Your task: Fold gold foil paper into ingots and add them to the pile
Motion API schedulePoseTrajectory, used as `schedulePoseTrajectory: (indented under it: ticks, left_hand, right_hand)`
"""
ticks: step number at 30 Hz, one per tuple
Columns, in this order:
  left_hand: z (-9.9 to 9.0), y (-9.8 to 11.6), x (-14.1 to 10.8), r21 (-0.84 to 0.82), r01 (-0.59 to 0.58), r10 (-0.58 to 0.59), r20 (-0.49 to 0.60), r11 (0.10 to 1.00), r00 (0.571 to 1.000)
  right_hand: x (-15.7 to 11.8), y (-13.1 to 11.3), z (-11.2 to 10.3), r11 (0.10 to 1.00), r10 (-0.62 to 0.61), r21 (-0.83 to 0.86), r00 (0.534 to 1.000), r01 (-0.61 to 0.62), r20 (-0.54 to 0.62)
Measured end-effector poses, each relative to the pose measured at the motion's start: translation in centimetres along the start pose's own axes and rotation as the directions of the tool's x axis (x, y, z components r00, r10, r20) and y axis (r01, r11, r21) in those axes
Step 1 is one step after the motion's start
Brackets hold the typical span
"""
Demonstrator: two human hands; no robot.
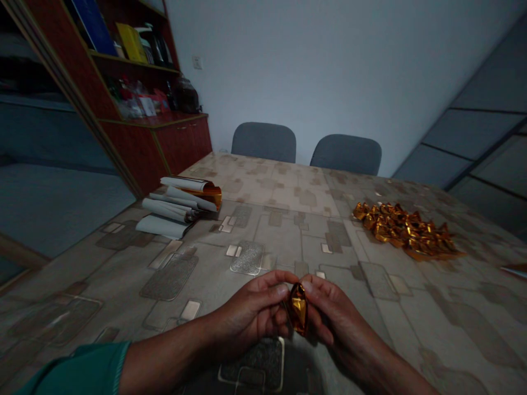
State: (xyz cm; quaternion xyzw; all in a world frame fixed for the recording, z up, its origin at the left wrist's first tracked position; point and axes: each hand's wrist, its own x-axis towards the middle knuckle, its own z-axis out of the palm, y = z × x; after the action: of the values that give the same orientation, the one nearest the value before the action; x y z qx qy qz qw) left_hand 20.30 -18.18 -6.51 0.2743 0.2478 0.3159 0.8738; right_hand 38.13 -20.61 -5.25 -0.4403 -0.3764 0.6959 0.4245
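The left hand (247,314) and the right hand (343,323) are held close together over the near part of the desk (288,186); their fingers curl inward and both pinch one small folded gold foil piece (298,309) between them; the piece stands nearly upright with a slight tilt, narrowing toward top and bottom, and the fingertips (312,285) touch it from both sides; neither hand is open, and neither shows anything else in its grip; the left forearm comes in from the lower left, partly covered by a green sleeve (78,370), while the right forearm comes in bare from the lower right.

Well apart from the hands, on the right side of the desk, lies a heaped pile of gold foil pieces (405,230); farther left sits a stack of white paper sheets (171,211), several curled into loose rolls, with a curled gold foil sheet (209,193) at its far end; a thin brownish strip (514,270) pokes in at the right edge of the view; the desk wears a beige patterned cover; beyond its far edge stand a grey chair (263,141) and another grey chair (346,153), both near the wall (329,66); at the far left stands a reddish-brown cabinet (177,145), its shelves crowded with folders, bags and bottles.
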Motion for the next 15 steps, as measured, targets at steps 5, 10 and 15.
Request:
schedulePoseTrajectory:
  ticks: [5, 10, 15]
  left_hand:
    - [-0.20, -0.03, 0.04, -0.076, -0.019, 0.016, -0.039, 0.997, 0.999]
    - [-0.19, 0.37, 0.25, -0.178, -0.039, 0.024, -0.088, 0.983, 0.996]
    - [-0.20, 0.68, 0.36, -0.158, -0.033, 0.016, -0.103, 0.987, 0.995]
  right_hand:
    - [-0.02, -0.38, 0.06, 0.999, -0.044, -0.033, 0.998, 0.043, -0.034]
    - [0.01, -0.50, -0.07, 0.979, -0.188, -0.105, 0.977, 0.177, -0.104]
    - [-0.61, -0.91, -0.12, 0.773, -0.519, -0.445, 0.854, 0.451, -0.036]
